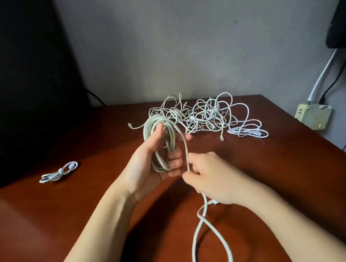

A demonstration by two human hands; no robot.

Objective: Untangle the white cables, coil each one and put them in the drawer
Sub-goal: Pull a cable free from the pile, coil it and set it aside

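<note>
Lying at the left of the counter (pixel 72 216), a small knotted cable (pixel 59 173) looks finished and set aside, clear of the work. The left hand (pixel 148 168) stands palm-up, fingers curled round a thick coil (pixel 157 123), thumb pressed on the loops so they cannot spring apart. Just beside it the right hand (pixel 208 177) pinches the loose tail (pixel 201 215) of that same cable, likely to feed the next turn; the tail runs off the bottom edge, so its remaining length is unknown. Behind, the tangle (pixel 199 115) waits, too knotted to count its cables, with a looser white cable (pixel 248 130) at its right. No drawer is in view
</note>
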